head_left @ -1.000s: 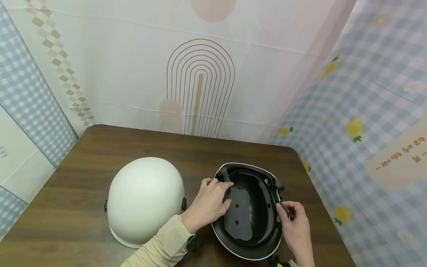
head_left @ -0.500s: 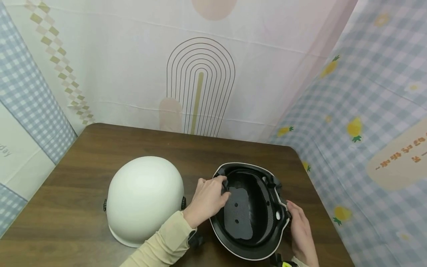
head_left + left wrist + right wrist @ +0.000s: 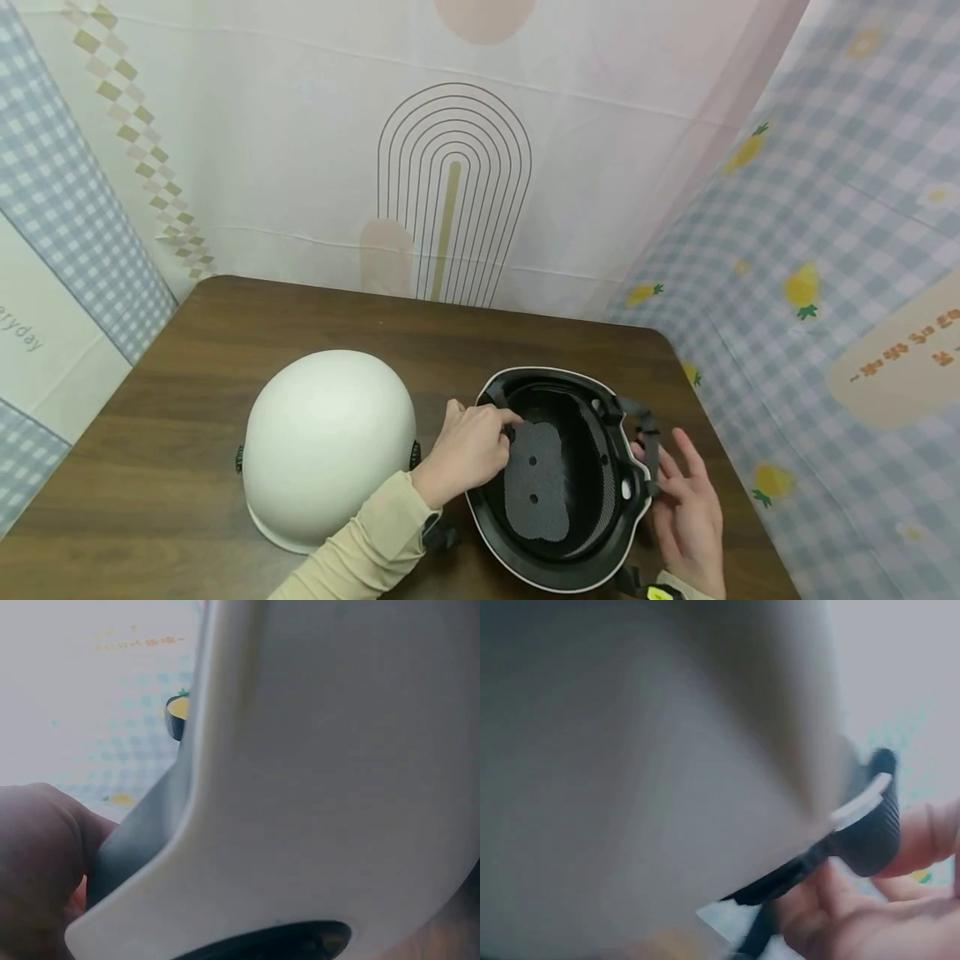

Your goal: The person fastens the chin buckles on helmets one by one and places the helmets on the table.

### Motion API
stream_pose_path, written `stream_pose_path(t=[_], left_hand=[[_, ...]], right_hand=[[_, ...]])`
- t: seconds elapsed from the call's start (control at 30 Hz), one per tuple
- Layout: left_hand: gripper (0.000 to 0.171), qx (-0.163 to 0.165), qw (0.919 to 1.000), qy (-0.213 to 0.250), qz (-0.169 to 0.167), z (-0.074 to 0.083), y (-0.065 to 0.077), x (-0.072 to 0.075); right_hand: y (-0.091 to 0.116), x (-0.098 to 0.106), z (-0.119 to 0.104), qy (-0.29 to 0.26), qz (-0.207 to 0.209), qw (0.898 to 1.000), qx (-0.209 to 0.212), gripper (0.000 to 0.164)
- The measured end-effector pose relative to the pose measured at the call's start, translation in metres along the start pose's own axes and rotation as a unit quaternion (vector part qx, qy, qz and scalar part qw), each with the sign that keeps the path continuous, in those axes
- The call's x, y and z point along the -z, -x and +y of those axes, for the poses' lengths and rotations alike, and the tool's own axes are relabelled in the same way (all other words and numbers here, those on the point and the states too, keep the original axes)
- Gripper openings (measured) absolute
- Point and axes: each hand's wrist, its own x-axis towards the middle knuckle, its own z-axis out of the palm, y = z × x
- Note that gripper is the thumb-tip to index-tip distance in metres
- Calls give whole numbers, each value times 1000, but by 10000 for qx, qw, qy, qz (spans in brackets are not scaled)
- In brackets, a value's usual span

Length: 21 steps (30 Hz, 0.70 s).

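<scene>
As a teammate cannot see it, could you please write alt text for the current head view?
A person's left hand touches the left side of an upturned white-rimmed helmet, black inside, the right hand at its dark strap. To the left, a white helmet stands dome-up on the table.

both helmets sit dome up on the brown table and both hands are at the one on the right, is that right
Not quite: only the left helmet sits dome up. The head view shows the right helmet upside down, open side up, on the brown table, with the left hand and right hand at it.
</scene>
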Motion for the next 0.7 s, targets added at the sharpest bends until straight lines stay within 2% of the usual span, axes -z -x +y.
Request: stream_pose_path(t=[0.07,0.17,0.27,0.33,0.4,0.5,0.57,0.63,0.7], left_hand=[[30,56,10000,46,15,0,0,-1],[23,180,9996,220,-33,-1,0,-1],[20,289,9992,290,-44,-2,-1,-1],[19,359,9990,254,-47,-2,-1,-1],[18,395,9990,190,-41,-2,0,-1],[17,422,9990,164,-71,-2,1,-3],[20,389,9991,158,-100,-2,2,-3],[26,341,9991,209,-123,-2,2,-2],[31,295,9991,270,-166,-2,3,-2]], right_hand=[[0,4,-2,-935,-164,9953,205,80],[0,8,-8,-1752,107,9838,365,80],[-3,10,-14,-2129,466,9754,316,72],[-6,12,-17,-2192,571,9739,108,70],[-7,14,-19,-2058,526,9771,-106,69],[-6,17,-19,-1923,199,9808,-246,56],[-4,20,-18,-2066,-182,9781,-170,43],[-3,22,-17,-2341,-644,9701,-28,36],[-2,24,-16,-2729,-1068,9561,76,40]])
